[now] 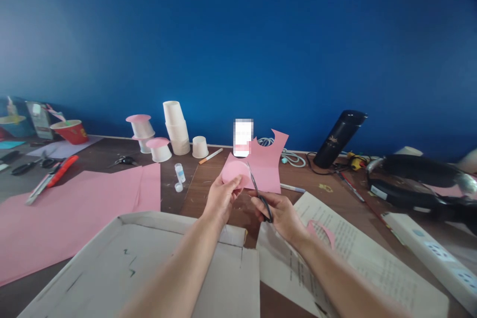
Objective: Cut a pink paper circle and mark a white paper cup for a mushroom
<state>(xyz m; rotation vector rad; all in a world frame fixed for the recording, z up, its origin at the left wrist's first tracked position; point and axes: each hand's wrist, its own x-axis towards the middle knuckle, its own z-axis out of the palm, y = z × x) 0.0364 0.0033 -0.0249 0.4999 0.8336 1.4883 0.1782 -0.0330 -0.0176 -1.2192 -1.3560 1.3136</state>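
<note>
Pinched in my left hand [223, 194] is a round piece of pink paper [234, 170], held up above the desk. My right hand [278, 211] grips a pair of scissors [263, 199] by the dark handles. The blades point up and away, along the right edge of the pink circle. Behind both hands lies a larger pink sheet [268, 166] with curved pieces cut out of its top edge. A thin pink offcut [321, 232] rests on the printed paper [350, 238] beside my right forearm.
White paper cups [177, 131] stand stacked by the wall; some nearby carry pink discs [157, 142]. A glue stick [180, 173], a cardboard lid [160, 253], pink sheets [93, 198] and a utility knife [52, 179] lie leftward. Rightward are a black bottle [337, 139] and power strip [432, 253].
</note>
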